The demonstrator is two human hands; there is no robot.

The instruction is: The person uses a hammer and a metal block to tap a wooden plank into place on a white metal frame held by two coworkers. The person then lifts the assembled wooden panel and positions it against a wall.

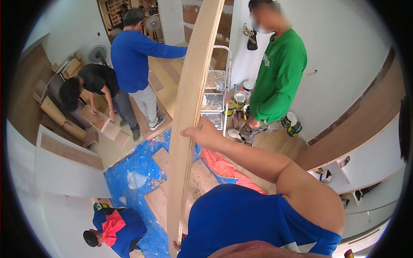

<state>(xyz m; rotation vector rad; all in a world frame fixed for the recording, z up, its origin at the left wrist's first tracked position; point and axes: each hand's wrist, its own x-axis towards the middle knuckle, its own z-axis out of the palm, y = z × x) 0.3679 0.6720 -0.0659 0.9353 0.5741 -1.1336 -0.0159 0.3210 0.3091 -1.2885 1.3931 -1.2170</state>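
Note:
A long plywood board [189, 107] stands on edge before me, running from the upper edge of the view down to my body. My right hand [201, 131] is closed over its right edge, about midway along, with the arm stretched out. At the board's near end my left hand [177, 246] shows only as a few fingertips curled round the lower edge; the rest is hidden. Across from me, a person in a blue long-sleeved top [134, 56] reaches an arm toward the board's far part; whether that hand touches it I cannot tell.
A paint-spattered stepladder [215, 101] stands behind the board, beside a person in green [279, 69]. Paint cans [239, 99] cluster there. Blue sheeting [129, 172] and wood panels [161, 161] cover the floor. Two people bend down at left, one handling boards [98, 120]. Shelving [344, 176] lines the right.

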